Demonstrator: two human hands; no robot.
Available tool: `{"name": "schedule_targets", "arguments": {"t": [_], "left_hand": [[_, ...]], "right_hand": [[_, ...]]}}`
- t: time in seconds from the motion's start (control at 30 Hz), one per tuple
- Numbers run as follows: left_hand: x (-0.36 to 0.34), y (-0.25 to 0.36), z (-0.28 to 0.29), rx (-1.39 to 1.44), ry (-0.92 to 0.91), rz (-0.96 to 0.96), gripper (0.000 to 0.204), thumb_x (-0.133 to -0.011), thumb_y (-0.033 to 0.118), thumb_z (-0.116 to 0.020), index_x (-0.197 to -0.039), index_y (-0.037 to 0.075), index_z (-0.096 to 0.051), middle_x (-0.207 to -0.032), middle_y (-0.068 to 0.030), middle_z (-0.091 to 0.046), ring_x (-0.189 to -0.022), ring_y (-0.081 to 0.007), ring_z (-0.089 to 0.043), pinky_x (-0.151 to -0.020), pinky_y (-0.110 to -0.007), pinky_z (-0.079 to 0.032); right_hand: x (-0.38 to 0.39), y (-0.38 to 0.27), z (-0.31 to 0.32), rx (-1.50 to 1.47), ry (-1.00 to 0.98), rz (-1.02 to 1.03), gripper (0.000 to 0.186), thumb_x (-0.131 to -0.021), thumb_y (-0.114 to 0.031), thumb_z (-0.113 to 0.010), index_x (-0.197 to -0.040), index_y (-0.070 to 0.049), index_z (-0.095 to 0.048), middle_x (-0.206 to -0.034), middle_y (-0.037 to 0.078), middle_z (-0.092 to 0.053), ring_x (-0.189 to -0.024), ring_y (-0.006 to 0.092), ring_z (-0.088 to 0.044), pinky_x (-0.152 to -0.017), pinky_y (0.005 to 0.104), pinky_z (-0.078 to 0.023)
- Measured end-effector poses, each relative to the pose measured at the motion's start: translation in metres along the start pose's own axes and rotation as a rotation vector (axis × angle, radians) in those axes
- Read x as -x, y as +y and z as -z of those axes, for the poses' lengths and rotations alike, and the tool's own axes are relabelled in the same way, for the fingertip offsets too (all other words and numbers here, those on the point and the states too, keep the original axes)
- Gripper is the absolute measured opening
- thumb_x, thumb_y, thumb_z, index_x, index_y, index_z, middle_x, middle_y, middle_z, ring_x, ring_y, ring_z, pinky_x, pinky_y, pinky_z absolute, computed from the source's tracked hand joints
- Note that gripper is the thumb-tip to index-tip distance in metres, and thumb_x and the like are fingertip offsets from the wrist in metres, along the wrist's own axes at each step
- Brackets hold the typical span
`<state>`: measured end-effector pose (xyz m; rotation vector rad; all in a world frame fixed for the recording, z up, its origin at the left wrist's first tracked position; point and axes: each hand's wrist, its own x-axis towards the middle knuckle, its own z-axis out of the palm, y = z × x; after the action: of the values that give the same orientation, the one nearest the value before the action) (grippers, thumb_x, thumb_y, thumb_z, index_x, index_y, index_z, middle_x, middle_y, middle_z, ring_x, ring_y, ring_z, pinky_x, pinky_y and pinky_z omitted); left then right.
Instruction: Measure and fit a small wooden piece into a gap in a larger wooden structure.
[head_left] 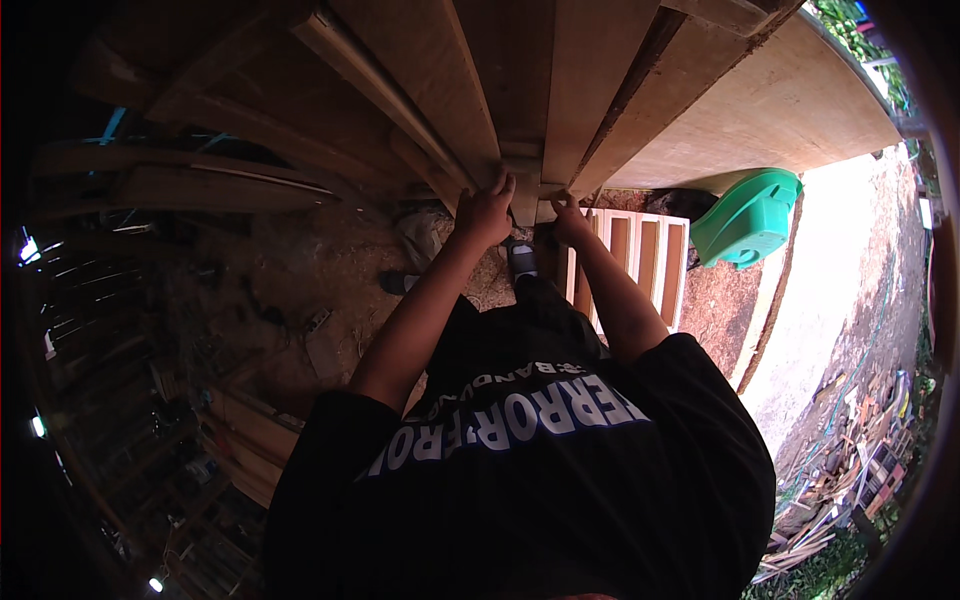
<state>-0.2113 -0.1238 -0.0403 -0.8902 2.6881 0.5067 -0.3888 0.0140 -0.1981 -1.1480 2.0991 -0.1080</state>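
Tall wooden boards [575, 80] run up from where my hands are. My left hand [486, 210] has its fingers curled on the lower end of the boards, at the left side of a short wooden piece [522, 190]. My right hand [568, 220] grips the same low wooden part from the right, fingers bent over it. The undersides of both grips are hidden. My sandaled foot [521, 262] stands below, between my forearms.
A slatted wooden frame [650, 268] lies right of my right arm, beside a green plastic item [745, 220]. A large plywood sheet [760, 100] leans behind them. Scrap wood [840, 500] is piled outside at right. Dark planks [220, 190] lie at left.
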Motion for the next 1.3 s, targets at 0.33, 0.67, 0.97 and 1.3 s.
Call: {"name": "schedule_targets", "arguments": {"t": [0.33,0.67,0.97,1.3], "left_hand": [[-0.004,0.004,0.006,0.002,0.005,0.014,0.078,-0.084,0.018,-0.069,-0.155,0.010,-0.038,-0.166,-0.0080,-0.030,-0.123,-0.0292,-0.062,-0.108,-0.061,-0.039],[0.028,-0.025,-0.039,0.469,0.412,-0.179,0.070,-0.092,0.015,-0.063,-0.156,0.004,-0.036,-0.163,-0.0227,-0.031,-0.130,-0.0410,-0.054,-0.109,-0.050,-0.044],[0.229,-0.196,-0.219,0.554,0.080,0.843,0.053,-0.096,0.036,-0.060,-0.134,-0.001,-0.058,-0.126,-0.0294,-0.063,-0.116,-0.0432,-0.063,-0.094,-0.053,-0.051],[0.449,-0.172,-0.346,0.952,0.053,1.354,0.053,-0.100,0.043,-0.054,-0.122,-0.003,-0.068,-0.123,-0.0272,-0.068,-0.121,-0.0401,-0.062,-0.102,-0.048,-0.048]], "right_hand": [[-0.026,-0.008,0.008,0.210,-0.168,-0.070,0.074,-0.083,-0.020,-0.067,-0.153,-0.029,-0.043,-0.168,0.015,-0.019,-0.154,0.0360,-0.026,-0.118,0.0734,-0.015],[0.028,0.012,-0.008,-0.050,0.194,-0.039,0.068,-0.086,-0.013,-0.058,-0.152,-0.018,-0.044,-0.161,0.021,-0.033,-0.142,0.0457,-0.042,-0.118,0.0626,-0.029],[0.060,0.104,-0.076,-0.013,-0.072,-0.222,0.057,-0.084,-0.019,-0.066,-0.139,-0.008,-0.059,-0.123,0.026,-0.065,-0.118,0.0390,-0.064,-0.099,0.0449,-0.053],[0.004,0.033,-0.096,0.038,-0.418,-0.039,0.047,-0.089,-0.032,-0.071,-0.126,-0.004,-0.068,-0.116,0.021,-0.073,-0.112,0.0344,-0.068,-0.096,0.0420,-0.054]]}}
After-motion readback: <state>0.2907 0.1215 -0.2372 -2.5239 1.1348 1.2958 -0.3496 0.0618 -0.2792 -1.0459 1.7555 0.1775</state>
